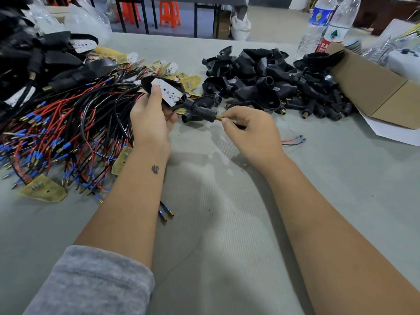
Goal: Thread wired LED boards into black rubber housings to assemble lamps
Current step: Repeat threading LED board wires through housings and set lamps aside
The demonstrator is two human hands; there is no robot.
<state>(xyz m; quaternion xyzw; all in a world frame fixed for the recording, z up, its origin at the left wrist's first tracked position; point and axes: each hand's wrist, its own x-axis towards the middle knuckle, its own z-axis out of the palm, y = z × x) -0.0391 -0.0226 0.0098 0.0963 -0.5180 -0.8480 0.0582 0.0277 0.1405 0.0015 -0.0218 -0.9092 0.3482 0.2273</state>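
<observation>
Grey fabric-covered table [227, 246] carries all items. Left hand [151, 120] grips a black rubber lamp housing [195, 108] from beneath, thumb pressing the white LED board [168, 90] seated in its cup. Right hand [252, 130], fingers curled, pinches at the brass threaded stem [218, 118] of the housing. Left: heap of red and black wired boards [56, 133]. Beyond: pile of empty black housings [272, 83]; cardboard box [375, 92] alongside; two clear plastic bottles [327, 23] behind.
</observation>
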